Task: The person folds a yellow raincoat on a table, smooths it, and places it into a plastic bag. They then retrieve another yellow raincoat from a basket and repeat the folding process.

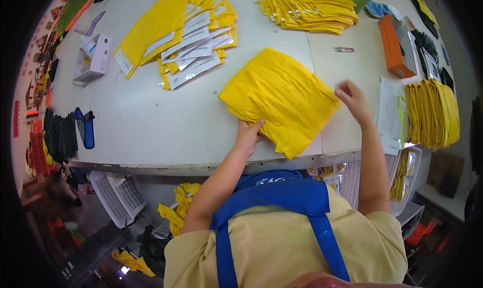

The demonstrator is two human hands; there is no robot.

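Note:
A folded yellow cloth piece [282,99] lies near the front edge of the grey table [151,122]. My left hand [247,134] presses on its near left edge, fingers on the fabric. My right hand [352,97] is at the cloth's right corner, fingers curled, seemingly pinching the edge; the grip is not clearly seen.
A pile of yellow pieces with white cards [186,36] lies at the back left, a yellow stack [307,8] at the back. An orange box [395,46], small snips [344,50], paper sheets [390,112] and yellow bundles [432,114] are to the right. White boxes [93,56] and dark items [63,134] sit left.

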